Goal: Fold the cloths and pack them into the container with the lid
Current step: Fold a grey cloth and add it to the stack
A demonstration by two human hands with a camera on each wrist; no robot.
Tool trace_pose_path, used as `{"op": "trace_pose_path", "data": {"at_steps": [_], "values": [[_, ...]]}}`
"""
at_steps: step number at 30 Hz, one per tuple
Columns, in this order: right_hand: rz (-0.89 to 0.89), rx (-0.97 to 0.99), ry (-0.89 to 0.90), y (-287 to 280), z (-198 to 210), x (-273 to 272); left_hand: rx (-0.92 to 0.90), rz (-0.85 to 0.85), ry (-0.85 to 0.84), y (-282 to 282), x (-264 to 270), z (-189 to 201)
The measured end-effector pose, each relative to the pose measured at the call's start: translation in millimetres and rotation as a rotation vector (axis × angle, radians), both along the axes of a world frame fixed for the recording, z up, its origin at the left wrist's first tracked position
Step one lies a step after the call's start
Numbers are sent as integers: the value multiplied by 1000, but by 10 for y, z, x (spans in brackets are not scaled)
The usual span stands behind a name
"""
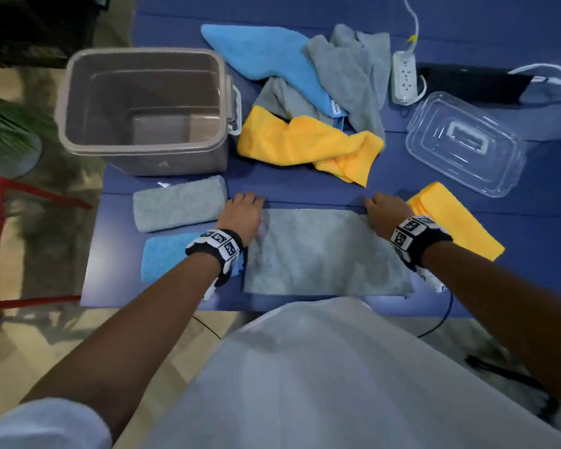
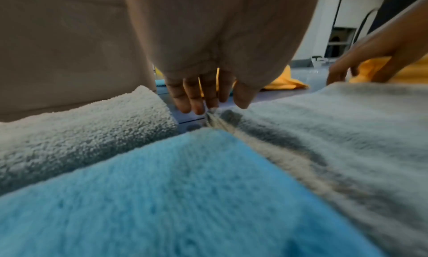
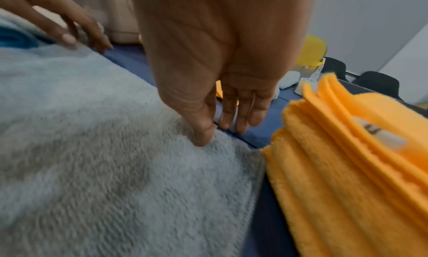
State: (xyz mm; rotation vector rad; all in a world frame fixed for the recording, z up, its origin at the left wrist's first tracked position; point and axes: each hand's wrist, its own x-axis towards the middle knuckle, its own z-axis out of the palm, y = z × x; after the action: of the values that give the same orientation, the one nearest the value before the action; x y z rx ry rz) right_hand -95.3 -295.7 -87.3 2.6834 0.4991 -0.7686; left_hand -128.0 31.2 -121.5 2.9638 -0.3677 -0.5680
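A grey cloth (image 1: 324,251) (image 2: 336,133) (image 3: 104,160) lies flat, folded in half, at the table's near edge. My left hand (image 1: 245,205) (image 2: 217,107) pinches its far left corner, which rises slightly to the fingertips. At the far right corner, my right hand (image 1: 386,205) (image 3: 220,133) pinches the edge, thumb on top and the other fingers touching the table. The brown container (image 1: 143,51) stands open at the back left, with nothing inside. Its clear lid (image 1: 467,147) lies at the right.
Folded cloths flank the grey one: grey (image 1: 178,202) and blue (image 1: 166,257) on the left, yellow (image 1: 454,222) on the right. Unfolded blue (image 1: 263,53), grey (image 1: 353,69) and yellow (image 1: 305,140) cloths are heaped behind. A power strip (image 1: 404,77) sits at the back.
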Motion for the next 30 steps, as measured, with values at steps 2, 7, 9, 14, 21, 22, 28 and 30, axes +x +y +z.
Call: {"op": "trace_pose_path", "data": {"at_steps": [2,7,9,14,21,22,28,30], "values": [[18,-72,-27,-45,-1,-14,-32,-21,44,40,101,-29],[130,-141,0,-125,55,-4,-270,167,146,125,239,55],[110,-42,-11,-118,125,-3,-344,262,130,155,264,99],[-409,635,-42,-305,251,78,-562,455,3,269,264,223],[-754,1129,-388,-667,499,226,-967,696,-28,466,292,688],[-797,1166,-400,-688,527,266,-1040,732,-23,448,312,777],[-855,1035,-571,-475,911,487,-1089,768,-81,-10,592,1215],[-849,1076,-627,-215,1091,495,-1073,710,-164,-228,680,1360]]}}
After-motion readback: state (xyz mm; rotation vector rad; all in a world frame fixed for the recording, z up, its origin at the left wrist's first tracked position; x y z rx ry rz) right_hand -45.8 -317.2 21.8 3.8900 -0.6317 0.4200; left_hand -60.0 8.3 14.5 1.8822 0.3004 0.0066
